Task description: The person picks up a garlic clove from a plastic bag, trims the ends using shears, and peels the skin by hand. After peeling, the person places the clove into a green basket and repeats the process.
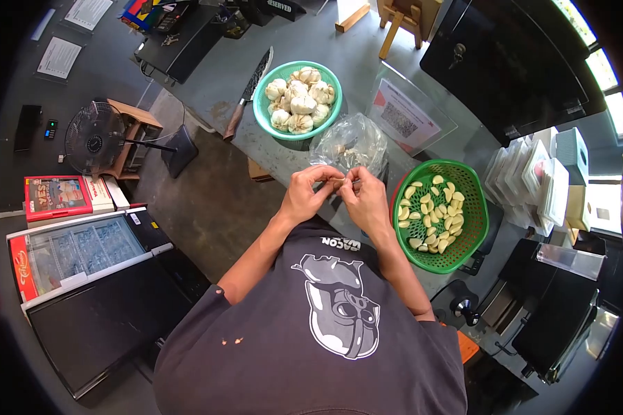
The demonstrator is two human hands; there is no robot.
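Note:
My left hand [306,195] and my right hand [367,202] meet at the fingertips over the grey counter [284,155]. Together they pinch a small garlic clove [339,183]. Just beyond them lies a crumpled clear plastic bag [349,144] with scraps inside. A teal basket [262,111] of whole garlic bulbs [299,104] stands farther back on the left. To the right of my right hand, a green basket [474,221] holds several peeled cloves [432,214].
A large knife [250,88] lies left of the teal basket. A clear sign stand [408,114] stands behind the bag. Stacked white boxes [540,180] sit at the right. On the floor at the left are a fan [93,138] and a chest freezer [76,252].

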